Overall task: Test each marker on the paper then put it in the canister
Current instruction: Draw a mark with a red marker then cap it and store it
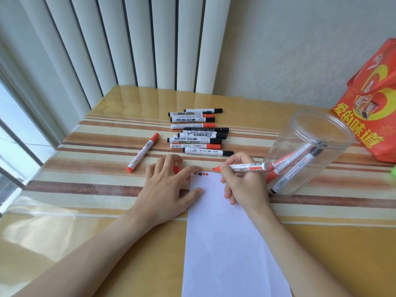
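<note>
My right hand (242,181) grips an uncapped red marker (246,167), its tip just above the top edge of the white paper (225,232), beside a few red and black test marks (200,174). My left hand (169,185) rests on the paper's left edge, thumb on the sheet, with a red cap (176,169) partly hidden under its fingers. A clear plastic canister (308,151) to the right holds three markers. Several capped red and black markers (199,131) lie in a row behind my hands, and a single red marker (143,152) lies to the left.
An orange gift bag (372,99) stands at the far right behind the canister. Something green (393,170) shows at the right edge. Vertical blinds and a wall bound the table (85,211) at the back, a window on the left.
</note>
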`<state>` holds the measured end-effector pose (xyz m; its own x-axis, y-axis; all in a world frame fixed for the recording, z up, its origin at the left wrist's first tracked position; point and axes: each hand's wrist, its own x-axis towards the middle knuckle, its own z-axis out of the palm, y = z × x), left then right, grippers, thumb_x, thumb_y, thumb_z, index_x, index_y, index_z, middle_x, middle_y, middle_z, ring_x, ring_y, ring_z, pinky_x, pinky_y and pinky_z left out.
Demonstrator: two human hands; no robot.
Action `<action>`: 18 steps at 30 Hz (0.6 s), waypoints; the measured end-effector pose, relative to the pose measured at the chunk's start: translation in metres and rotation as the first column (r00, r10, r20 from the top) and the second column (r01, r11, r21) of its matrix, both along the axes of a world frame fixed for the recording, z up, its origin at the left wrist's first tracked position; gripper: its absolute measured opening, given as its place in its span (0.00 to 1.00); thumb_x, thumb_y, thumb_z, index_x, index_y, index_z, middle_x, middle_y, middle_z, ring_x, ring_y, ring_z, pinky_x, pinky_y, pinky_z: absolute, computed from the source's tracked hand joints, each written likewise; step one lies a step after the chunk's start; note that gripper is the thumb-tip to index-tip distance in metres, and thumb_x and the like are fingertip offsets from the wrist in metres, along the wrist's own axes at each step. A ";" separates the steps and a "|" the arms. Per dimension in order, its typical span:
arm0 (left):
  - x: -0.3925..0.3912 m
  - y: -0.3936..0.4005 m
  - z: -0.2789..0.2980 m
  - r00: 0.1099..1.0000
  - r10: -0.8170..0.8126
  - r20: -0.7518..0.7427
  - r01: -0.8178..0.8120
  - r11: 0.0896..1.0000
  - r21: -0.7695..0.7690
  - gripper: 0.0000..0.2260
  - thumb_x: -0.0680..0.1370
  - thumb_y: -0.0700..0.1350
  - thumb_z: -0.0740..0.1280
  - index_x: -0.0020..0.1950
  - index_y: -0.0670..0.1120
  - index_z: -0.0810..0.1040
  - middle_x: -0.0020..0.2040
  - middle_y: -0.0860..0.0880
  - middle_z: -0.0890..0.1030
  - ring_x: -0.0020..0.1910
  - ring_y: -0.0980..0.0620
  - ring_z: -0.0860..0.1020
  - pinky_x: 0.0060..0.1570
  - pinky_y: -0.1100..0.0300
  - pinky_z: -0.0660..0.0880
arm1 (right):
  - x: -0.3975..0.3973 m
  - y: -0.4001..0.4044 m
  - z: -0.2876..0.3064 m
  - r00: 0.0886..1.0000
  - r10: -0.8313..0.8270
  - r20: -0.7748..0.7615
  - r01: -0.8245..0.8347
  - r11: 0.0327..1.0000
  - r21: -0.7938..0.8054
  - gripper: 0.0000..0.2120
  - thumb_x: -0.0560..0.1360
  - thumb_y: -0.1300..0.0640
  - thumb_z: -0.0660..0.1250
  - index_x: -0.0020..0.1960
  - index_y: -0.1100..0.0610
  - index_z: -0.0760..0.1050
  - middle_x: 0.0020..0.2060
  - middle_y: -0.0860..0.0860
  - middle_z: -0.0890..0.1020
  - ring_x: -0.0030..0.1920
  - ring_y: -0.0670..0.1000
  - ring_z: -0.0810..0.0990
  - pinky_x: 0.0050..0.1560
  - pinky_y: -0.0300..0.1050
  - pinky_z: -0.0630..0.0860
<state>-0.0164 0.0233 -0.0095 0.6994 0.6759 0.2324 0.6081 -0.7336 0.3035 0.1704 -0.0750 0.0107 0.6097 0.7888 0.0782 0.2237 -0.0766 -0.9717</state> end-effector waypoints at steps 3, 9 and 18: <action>0.000 0.000 0.000 1.000 -0.003 -0.002 0.003 1.000 0.000 0.23 0.77 0.71 0.55 0.70 0.68 0.68 0.63 0.54 0.65 0.65 0.50 0.66 0.64 0.52 0.59 | -0.001 -0.001 0.001 1.000 -0.004 0.026 0.005 1.000 -0.022 0.07 0.77 0.63 0.70 0.43 0.57 0.72 0.28 0.54 0.79 0.21 0.55 0.76 0.20 0.42 0.67; 0.000 0.000 0.000 1.000 -0.003 -0.001 0.003 1.000 -0.003 0.24 0.77 0.71 0.54 0.70 0.68 0.68 0.63 0.54 0.65 0.66 0.50 0.65 0.64 0.52 0.58 | -0.002 0.000 -0.001 0.997 0.023 0.070 -0.019 0.998 -0.058 0.09 0.75 0.61 0.70 0.40 0.51 0.73 0.28 0.57 0.80 0.25 0.57 0.80 0.24 0.44 0.69; 0.000 0.000 -0.001 1.000 0.000 0.003 0.000 1.000 -0.002 0.23 0.77 0.72 0.54 0.70 0.69 0.68 0.63 0.54 0.66 0.64 0.51 0.65 0.64 0.51 0.59 | 0.000 0.000 -0.002 0.995 0.043 0.085 -0.035 0.995 -0.090 0.06 0.75 0.55 0.70 0.42 0.49 0.73 0.29 0.56 0.82 0.30 0.67 0.82 0.26 0.45 0.70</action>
<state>-0.0168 0.0234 -0.0101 0.6984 0.6767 0.2333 0.6075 -0.7327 0.3067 0.1700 -0.0751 0.0085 0.5720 0.8182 0.0582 0.3115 -0.1510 -0.9382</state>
